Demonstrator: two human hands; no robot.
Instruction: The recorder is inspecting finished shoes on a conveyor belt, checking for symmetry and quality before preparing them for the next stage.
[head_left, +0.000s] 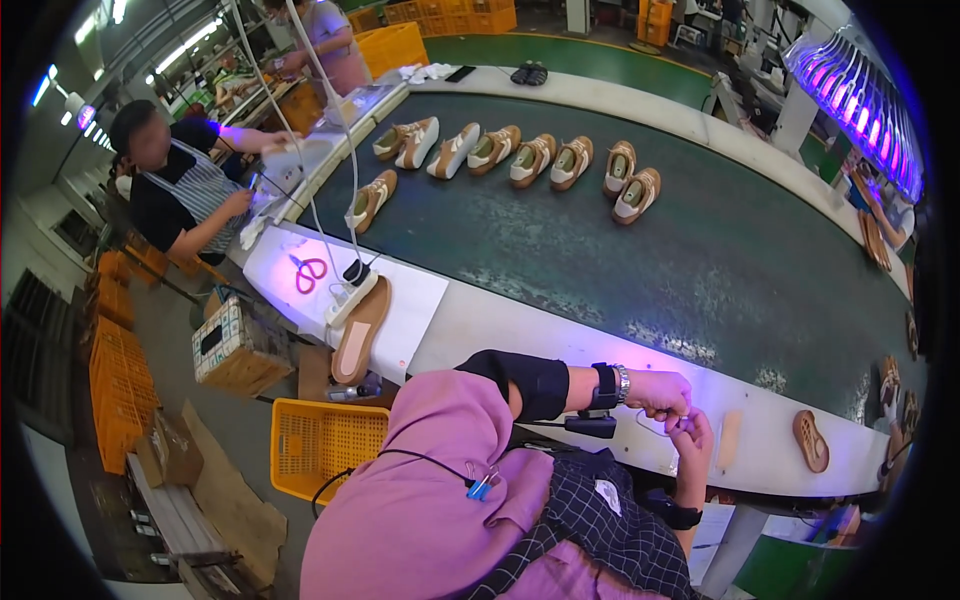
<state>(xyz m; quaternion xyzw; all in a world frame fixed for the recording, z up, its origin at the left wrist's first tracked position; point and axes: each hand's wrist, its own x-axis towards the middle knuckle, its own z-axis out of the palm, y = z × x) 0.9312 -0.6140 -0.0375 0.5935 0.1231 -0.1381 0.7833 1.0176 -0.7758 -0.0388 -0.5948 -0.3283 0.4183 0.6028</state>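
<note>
My left hand and my right hand meet over the near white edge of the conveyor table, both closed in a pinch. Between them runs a thin pale strand bent into a loop; whether it is thread or wire is too small to tell. Just right of my hands, a beige strip lies on the white edge. Farther right rests a brown shoe sole.
Several tan-and-white sneakers sit on the dark green conveyor belt. At left are red-handled scissors, a power strip and a brown sole. A yellow crate stands below. A co-worker works at far left.
</note>
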